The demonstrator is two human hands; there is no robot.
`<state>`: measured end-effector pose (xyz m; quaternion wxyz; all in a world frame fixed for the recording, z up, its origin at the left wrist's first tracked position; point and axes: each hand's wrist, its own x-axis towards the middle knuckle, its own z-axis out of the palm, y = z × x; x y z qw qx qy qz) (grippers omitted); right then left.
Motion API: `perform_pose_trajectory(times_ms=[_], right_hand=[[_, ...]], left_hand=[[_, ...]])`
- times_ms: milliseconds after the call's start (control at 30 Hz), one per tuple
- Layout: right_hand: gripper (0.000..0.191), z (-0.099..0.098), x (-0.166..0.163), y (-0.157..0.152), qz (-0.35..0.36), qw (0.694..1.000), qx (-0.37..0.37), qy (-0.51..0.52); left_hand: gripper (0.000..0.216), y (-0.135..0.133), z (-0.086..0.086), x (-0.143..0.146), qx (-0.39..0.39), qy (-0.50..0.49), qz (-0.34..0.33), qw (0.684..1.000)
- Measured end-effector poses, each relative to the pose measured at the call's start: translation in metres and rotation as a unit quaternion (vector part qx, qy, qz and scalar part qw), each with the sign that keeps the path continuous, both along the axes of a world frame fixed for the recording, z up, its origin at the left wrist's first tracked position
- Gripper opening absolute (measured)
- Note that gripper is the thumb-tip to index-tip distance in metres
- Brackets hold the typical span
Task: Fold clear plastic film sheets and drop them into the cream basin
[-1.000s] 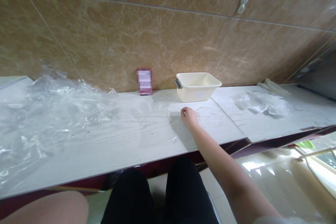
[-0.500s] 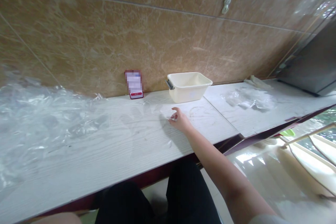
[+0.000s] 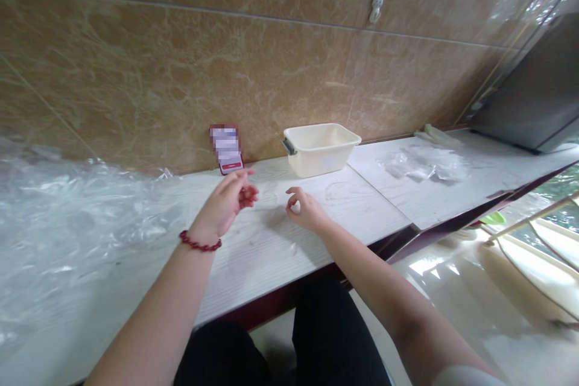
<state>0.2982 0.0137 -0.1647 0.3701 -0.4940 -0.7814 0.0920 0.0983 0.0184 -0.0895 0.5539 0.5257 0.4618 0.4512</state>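
My right hand (image 3: 305, 211) rests on the white wood-grain tabletop (image 3: 371, 205), thumb and forefinger pinched on what looks like a thin clear plastic piece (image 3: 274, 199) that is barely visible. My left hand (image 3: 226, 202), with a red bead bracelet (image 3: 199, 244) at the wrist, hovers just left of it, fingers loosely apart and holding nothing. A cream plastic tub (image 3: 321, 145) stands behind the hands by the wall.
A small red-edged card or phone (image 3: 226, 148) leans on the brown marble wall. Crumpled clear plastic sheeting (image 3: 67, 211) covers the table's left part. More clear plastic (image 3: 425, 166) lies to the right, and a dark appliance (image 3: 538, 102) stands at the far right.
My left hand has come into view and risen beside the right one. The right hand drew slightly back toward me, and the view shifted right.
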Motion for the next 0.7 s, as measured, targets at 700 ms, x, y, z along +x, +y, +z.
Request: perform_pose_trajectory(times_ms=[700], right_hand=[[0.032, 0.002, -0.009, -0.001, 0.102, 0.994, 0.030, -0.038]], left_hand=[[0.043, 0.013, -0.070, 0.028, -0.019, 0.120, -0.015, 0.992]])
